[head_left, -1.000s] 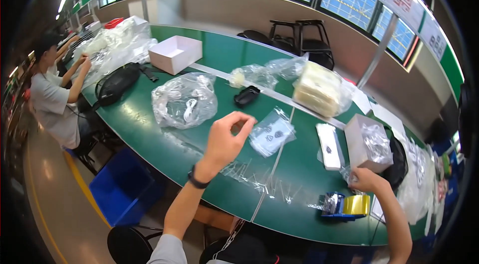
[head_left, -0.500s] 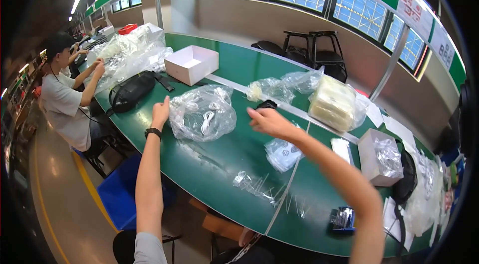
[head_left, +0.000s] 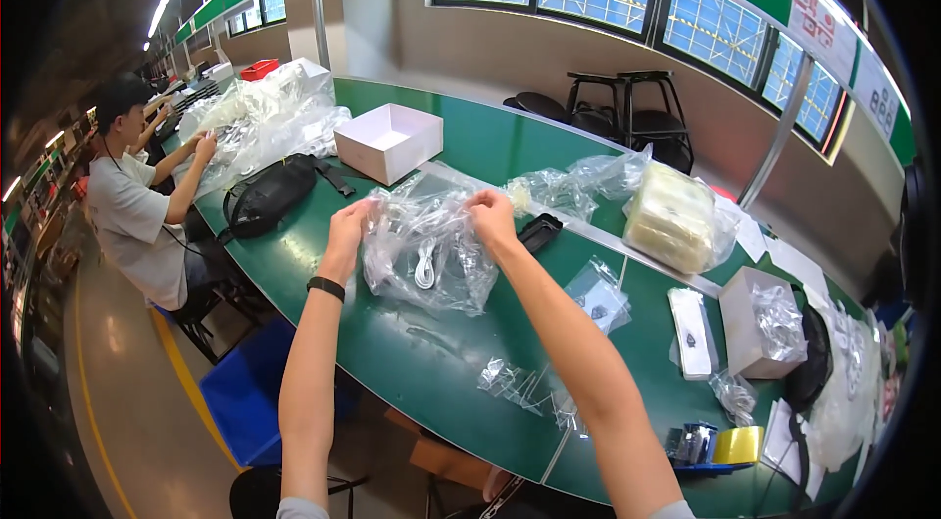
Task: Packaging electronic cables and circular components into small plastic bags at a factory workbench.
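Observation:
A large clear plastic bag [head_left: 456, 274] lies on the green table before me, with coiled white cables [head_left: 424, 264] showing through it. My left hand [head_left: 345, 233] pinches the bag's upper left edge. At the upper right edge, my right hand [head_left: 490, 217] also has its fingers closed on the plastic. The bag's mouth is bunched between the two hands. Just right of my right wrist lies a black object [head_left: 540, 232], partly covered by the arm.
A white open box [head_left: 389, 144] and a black waist bag [head_left: 277, 194] stand beyond my left hand. To the right are a wrapped cream stack [head_left: 670, 215], small clear bags [head_left: 600, 298], a box of plastic [head_left: 765, 323] and a tape dispenser [head_left: 716, 447]. A co-worker [head_left: 142, 186] sits at left.
My right hand has moved left from over the table and now grips the bag. The bag's edge is raised and gathered between both hands. More of the tape dispenser shows.

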`<control>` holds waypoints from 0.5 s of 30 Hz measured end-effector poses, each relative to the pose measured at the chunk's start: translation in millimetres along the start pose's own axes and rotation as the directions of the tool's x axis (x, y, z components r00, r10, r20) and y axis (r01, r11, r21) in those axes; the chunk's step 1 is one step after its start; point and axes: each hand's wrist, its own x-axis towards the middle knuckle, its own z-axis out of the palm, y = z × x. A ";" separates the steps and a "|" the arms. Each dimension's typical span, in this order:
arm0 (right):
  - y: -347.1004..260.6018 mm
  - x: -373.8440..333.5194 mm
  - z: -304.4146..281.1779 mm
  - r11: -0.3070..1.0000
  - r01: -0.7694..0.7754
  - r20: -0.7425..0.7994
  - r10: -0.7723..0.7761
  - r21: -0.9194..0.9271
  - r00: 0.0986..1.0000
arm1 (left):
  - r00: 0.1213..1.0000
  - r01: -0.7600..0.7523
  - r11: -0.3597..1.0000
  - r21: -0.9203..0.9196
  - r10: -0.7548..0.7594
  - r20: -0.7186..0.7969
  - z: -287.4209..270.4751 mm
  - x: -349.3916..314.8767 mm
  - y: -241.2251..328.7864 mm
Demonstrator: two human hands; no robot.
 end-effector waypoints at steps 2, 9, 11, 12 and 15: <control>-16.2 0.1 -7.0 0.975 0.221 -0.023 -0.222 -0.032 0.975 | 0.994 -0.098 0.977 -0.187 0.105 0.024 6.2 0.1 9.6; -7.9 -5.8 -22.4 0.930 -0.239 0.211 0.183 0.280 0.960 | 0.987 0.009 0.816 -0.579 0.087 0.138 -16.1 0.3 0.1; -13.5 -17.8 -20.1 0.535 -0.508 0.447 0.252 0.675 0.858 | 0.961 0.141 0.793 -0.593 0.036 0.275 -27.7 -1.3 -13.2; -31.0 -23.8 -19.1 0.489 -0.557 0.406 0.387 0.671 0.828 | 0.978 0.163 0.823 -0.544 -0.061 0.200 -17.5 -7.0 -12.3; -40.2 -22.7 -4.0 0.776 -0.525 0.241 0.467 0.349 0.851 | 0.996 0.076 0.965 -0.253 -0.063 0.059 13.9 -18.1 4.7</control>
